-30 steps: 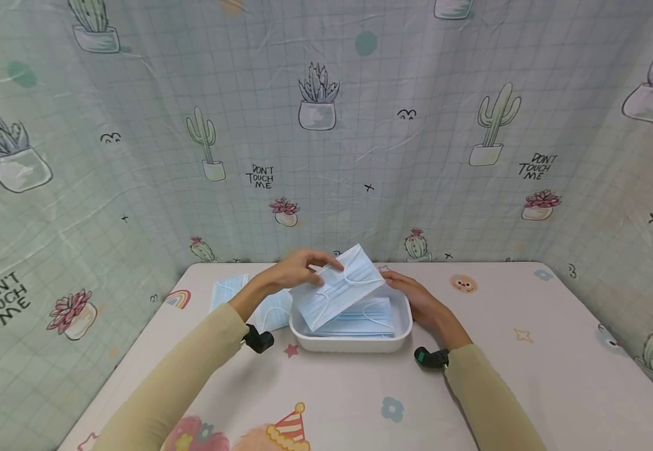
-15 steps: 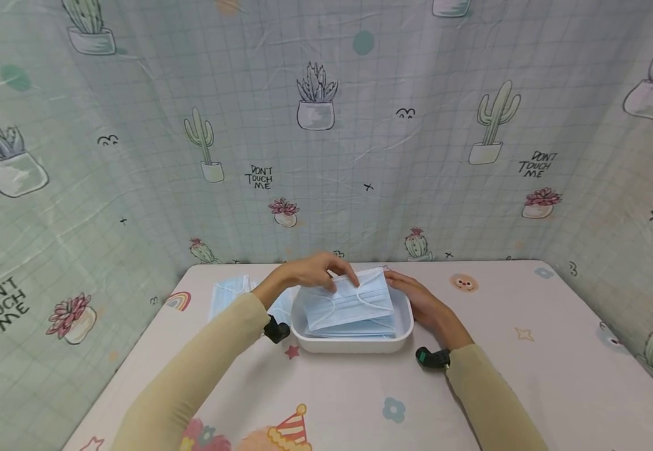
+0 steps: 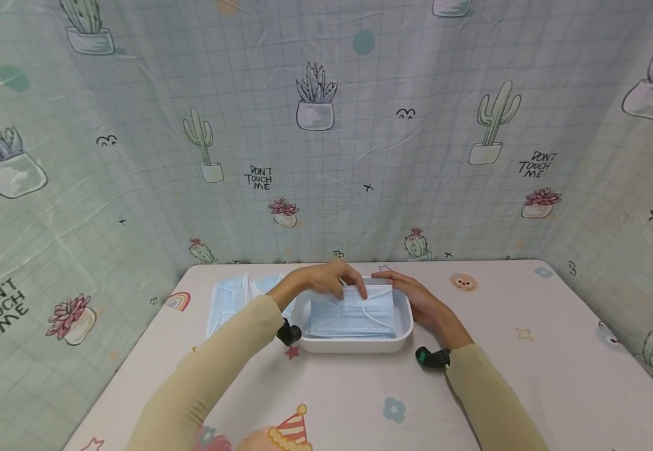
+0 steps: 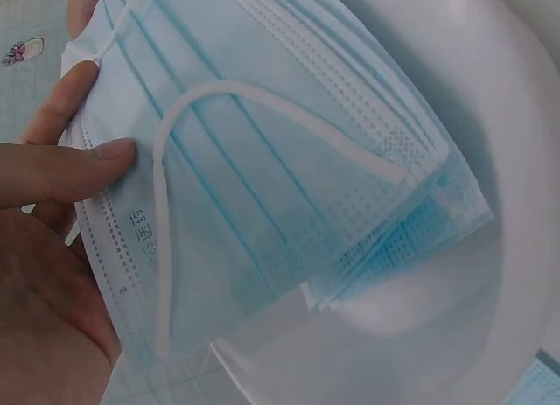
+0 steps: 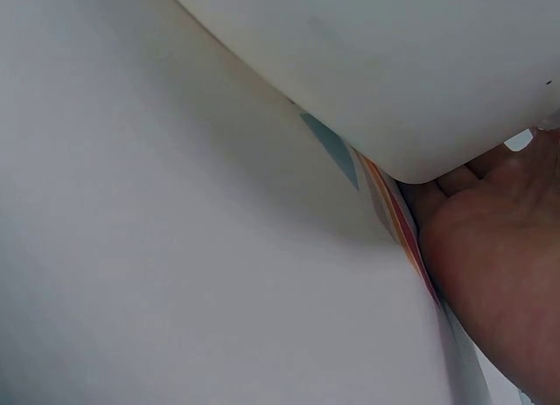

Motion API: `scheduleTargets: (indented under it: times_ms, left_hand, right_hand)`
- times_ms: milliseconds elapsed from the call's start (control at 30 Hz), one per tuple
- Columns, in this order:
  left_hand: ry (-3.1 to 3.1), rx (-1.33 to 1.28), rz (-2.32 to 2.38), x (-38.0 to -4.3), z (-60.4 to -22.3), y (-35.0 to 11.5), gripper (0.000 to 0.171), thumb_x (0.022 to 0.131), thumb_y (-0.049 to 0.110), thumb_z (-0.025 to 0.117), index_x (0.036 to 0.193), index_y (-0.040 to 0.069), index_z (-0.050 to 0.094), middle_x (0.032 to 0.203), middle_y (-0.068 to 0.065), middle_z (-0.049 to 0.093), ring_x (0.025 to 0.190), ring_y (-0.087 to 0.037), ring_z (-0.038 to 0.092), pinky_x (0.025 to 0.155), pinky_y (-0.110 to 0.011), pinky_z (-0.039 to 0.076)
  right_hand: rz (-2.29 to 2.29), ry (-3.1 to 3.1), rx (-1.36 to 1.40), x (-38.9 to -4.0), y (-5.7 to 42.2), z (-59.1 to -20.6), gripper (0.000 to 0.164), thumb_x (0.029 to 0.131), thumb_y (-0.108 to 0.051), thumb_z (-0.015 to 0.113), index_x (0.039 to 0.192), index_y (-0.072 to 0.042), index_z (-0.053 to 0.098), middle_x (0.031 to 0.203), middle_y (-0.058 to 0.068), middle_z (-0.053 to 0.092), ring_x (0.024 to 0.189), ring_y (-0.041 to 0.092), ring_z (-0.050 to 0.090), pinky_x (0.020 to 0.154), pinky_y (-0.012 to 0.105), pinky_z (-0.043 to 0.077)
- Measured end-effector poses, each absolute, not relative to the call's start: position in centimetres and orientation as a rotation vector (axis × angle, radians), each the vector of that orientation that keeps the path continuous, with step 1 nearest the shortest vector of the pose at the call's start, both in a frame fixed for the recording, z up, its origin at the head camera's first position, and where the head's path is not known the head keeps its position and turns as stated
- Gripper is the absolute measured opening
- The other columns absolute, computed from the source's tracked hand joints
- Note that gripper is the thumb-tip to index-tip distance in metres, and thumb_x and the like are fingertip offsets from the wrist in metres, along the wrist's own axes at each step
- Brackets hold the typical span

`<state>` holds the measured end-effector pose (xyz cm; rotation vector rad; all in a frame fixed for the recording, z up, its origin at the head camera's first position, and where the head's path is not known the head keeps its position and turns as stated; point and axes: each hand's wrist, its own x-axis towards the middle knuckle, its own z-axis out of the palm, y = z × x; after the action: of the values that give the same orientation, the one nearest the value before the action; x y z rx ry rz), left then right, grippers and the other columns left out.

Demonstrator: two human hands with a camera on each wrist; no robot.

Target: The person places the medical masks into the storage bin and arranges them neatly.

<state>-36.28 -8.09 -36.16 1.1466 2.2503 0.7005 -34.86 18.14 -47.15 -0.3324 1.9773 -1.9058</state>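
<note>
A blue pleated face mask [image 3: 355, 311] with white ear loops lies over a stack of similar masks in a white plastic tray [image 3: 355, 345]. My left hand [image 3: 331, 277] pinches its far edge; in the left wrist view the thumb [image 4: 114, 151] lies on top of the mask [image 4: 219, 160] and fingers show behind it. Beneath it, other masks [image 4: 394, 256] lie in the tray. My right hand [image 3: 417, 295] rests against the tray's right back corner with its fingers extended. In the right wrist view, that hand [image 5: 499, 239] touches the tray's outer wall [image 5: 394, 81], its fingertips hidden.
Left of the tray, more blue masks [image 3: 228, 299] lie on the pale printed table [image 3: 349, 401], partly behind my left arm. A patterned curtain [image 3: 371, 156] hangs behind the table and along both sides.
The left hand has moved right and lowered the tilted mask onto the stack, where it now lies nearly level and lined up. The right hand stays at the tray.
</note>
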Motion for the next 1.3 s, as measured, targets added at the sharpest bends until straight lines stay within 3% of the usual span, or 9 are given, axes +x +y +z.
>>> scheduleTargets:
  times_ms: [333, 533, 667, 933, 1033, 1133, 1300]
  left_hand:
    - [2.214, 1.144, 0.683, -36.3, -37.5, -7.7, 0.057, 0.076, -0.027, 0.052, 0.119, 0.003, 0.074, 0.132, -0.009, 0.071, 0.122, -0.010, 0.058, 0.104, -0.023, 0.044]
    - [2.260, 1.103, 0.639, -36.4, -37.6, -7.7, 0.064, 0.075, -0.027, 0.047, 0.120, 0.009, 0.075, 0.137, -0.006, 0.069, 0.130, -0.014, 0.058, 0.112, -0.031, 0.045]
    - [2.276, 1.089, 0.635, -36.7, -37.5, -7.9, 0.067, 0.073, -0.027, 0.044, 0.121, 0.009, 0.075, 0.138, -0.006, 0.068, 0.133, -0.018, 0.059, 0.110, -0.032, 0.046]
    - [2.365, 1.112, 0.600, -37.3, -37.3, -7.9, 0.053, 0.076, -0.023, 0.062, 0.115, 0.010, 0.079, 0.125, -0.006, 0.074, 0.115, -0.016, 0.064, 0.106, -0.033, 0.051]
    - [2.394, 1.088, 0.588, -37.3, -37.4, -7.8, 0.048, 0.078, -0.021, 0.068, 0.111, 0.011, 0.080, 0.118, -0.006, 0.075, 0.106, -0.014, 0.063, 0.097, -0.028, 0.053]
    - [2.411, 1.051, 0.586, -37.3, -37.4, -7.7, 0.045, 0.080, -0.019, 0.067, 0.109, 0.011, 0.081, 0.116, -0.006, 0.076, 0.103, -0.014, 0.063, 0.091, -0.026, 0.052]
    - [2.420, 1.032, 0.587, -37.4, -37.5, -7.7, 0.042, 0.085, -0.017, 0.060, 0.108, 0.010, 0.081, 0.118, -0.006, 0.076, 0.107, -0.015, 0.066, 0.098, -0.031, 0.054]
  right_hand:
    - [-1.889, 1.995, -0.323, -35.0, 18.1, -47.4, 0.044, 0.110, -0.027, 0.044, 0.153, -0.020, 0.051, 0.173, 0.001, 0.023, 0.160, 0.034, 0.019, 0.126, 0.059, 0.022]
    - [-1.900, 1.986, -0.315, -35.1, 18.0, -47.4, 0.043, 0.110, -0.027, 0.044, 0.152, -0.020, 0.052, 0.172, 0.001, 0.026, 0.159, 0.033, 0.022, 0.126, 0.058, 0.024]
    - [-1.904, 1.983, -0.327, -35.2, 18.0, -47.4, 0.043, 0.110, -0.026, 0.042, 0.152, -0.019, 0.051, 0.171, 0.001, 0.027, 0.159, 0.033, 0.023, 0.126, 0.058, 0.024]
    - [-1.909, 1.983, -0.330, -35.1, 18.0, -47.5, 0.044, 0.110, -0.025, 0.042, 0.153, -0.018, 0.051, 0.171, 0.001, 0.026, 0.158, 0.033, 0.023, 0.126, 0.058, 0.025]
    - [-1.901, 1.988, -0.337, -35.0, 18.0, -47.6, 0.044, 0.111, -0.026, 0.042, 0.154, -0.018, 0.050, 0.171, 0.002, 0.026, 0.157, 0.035, 0.026, 0.124, 0.057, 0.029]
    - [-1.897, 1.988, -0.337, -35.0, 17.9, -47.5, 0.044, 0.111, -0.026, 0.041, 0.154, -0.019, 0.050, 0.171, 0.002, 0.028, 0.156, 0.035, 0.028, 0.123, 0.056, 0.031]
    - [-1.898, 1.986, -0.347, -35.2, 18.0, -47.5, 0.044, 0.111, -0.025, 0.041, 0.154, -0.018, 0.049, 0.171, 0.002, 0.026, 0.158, 0.034, 0.023, 0.125, 0.058, 0.027]
